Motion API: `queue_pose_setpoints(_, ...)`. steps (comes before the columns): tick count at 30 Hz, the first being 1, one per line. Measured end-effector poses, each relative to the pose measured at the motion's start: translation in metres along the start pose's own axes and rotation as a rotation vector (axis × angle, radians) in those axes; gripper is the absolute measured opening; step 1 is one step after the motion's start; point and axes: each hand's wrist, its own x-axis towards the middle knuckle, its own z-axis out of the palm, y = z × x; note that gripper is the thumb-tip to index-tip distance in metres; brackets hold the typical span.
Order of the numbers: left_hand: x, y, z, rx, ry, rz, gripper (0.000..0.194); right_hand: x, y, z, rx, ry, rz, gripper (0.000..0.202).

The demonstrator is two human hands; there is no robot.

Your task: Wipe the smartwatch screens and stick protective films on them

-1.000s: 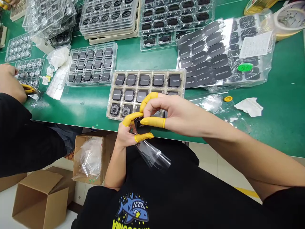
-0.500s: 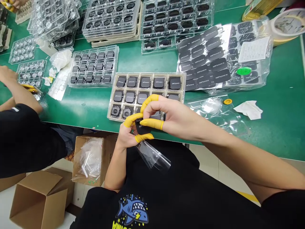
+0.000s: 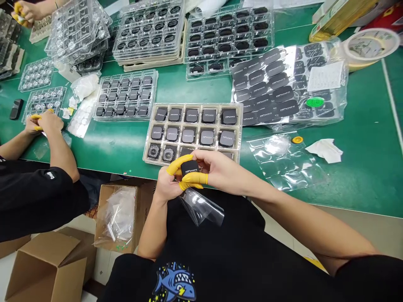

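Observation:
Both hands meet at a black square watch case (image 3: 190,166) with HiFuture printed on its face, just over the table's front edge. My left hand (image 3: 166,183), in yellow finger cots, grips the case from its left side. My right hand (image 3: 217,171), also with yellow finger cots, has its thumb along the lower edge and its fingers behind the case. From under the left fingers hangs a curled clear plastic film (image 3: 203,209). Just beyond the hands lies a tray (image 3: 146,144) of similar watch cases. Two in its near row show round sensors, and my hands hide part of that row.
Left of the tray is another filled tray (image 3: 125,95). Stacked trays (image 3: 147,33) stand behind. At right lie black sticker sheets (image 3: 266,86), clear film (image 3: 280,163), a yellow finger cot (image 3: 297,139) and tape (image 3: 370,44). A co-worker's hands (image 3: 45,121) work at left.
My right hand has lowered and closed round the watch case, whose printed face now shows more fully. The film still hangs below. At left, the co-worker's hands have come together nearer the table edge.

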Motion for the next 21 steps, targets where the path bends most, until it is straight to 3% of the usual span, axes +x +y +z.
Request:
queue_pose_setpoints(3, 0.000, 0.001, -0.003, 0.027, 0.014, 0.035, 0.055, 0.001, 0.000, 0.005, 0.057, 0.034, 0.019, 0.046)
queue_pose_setpoints(10, -0.008, 0.003, 0.004, -0.029, 0.041, -0.062, 0.075, 0.004, 0.000, 0.014, 0.105, 0.098, -0.011, 0.039)
queue_pose_setpoints(16, -0.010, 0.004, 0.005, -0.180, 0.034, -0.181, 0.072, 0.006, 0.002, 0.009, 0.013, 0.083, 0.035, 0.017)
queue_pose_setpoints(21, -0.013, 0.009, 0.003, -0.353, 0.028, -0.351, 0.079, 0.008, 0.003, 0.008, 0.086, 0.028, 0.059, 0.040)
